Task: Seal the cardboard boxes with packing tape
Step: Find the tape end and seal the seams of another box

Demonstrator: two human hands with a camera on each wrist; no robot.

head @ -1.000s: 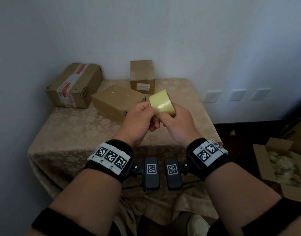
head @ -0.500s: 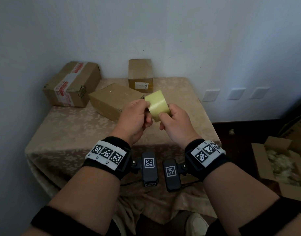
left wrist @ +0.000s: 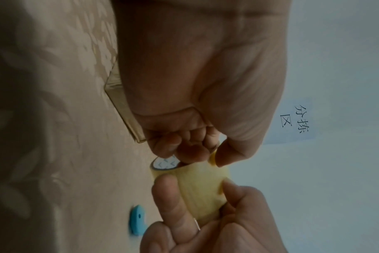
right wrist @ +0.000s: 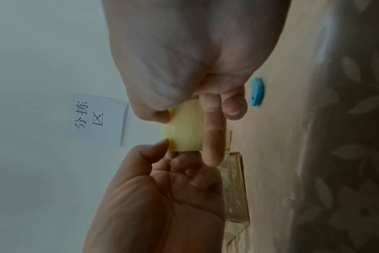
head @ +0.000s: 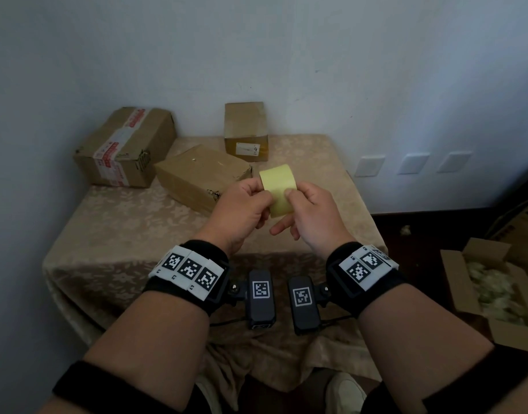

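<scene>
Both hands are holding a pale yellow roll of packing tape (head: 279,189) in the air above the cloth-covered table (head: 113,234).

The left hand (head: 241,209) is curling its fingers round the roll's left end, while the right hand (head: 312,210) is pinching its right side, thumb on top; no strip is pulled free yet. Beyond the grip, three brown cardboard boxes are waiting: the flat one (head: 201,174) nearest, the red-taped one (head: 125,144) further left, the small upright one (head: 246,131) behind. Judging by this, sealing is barely starting.
</scene>
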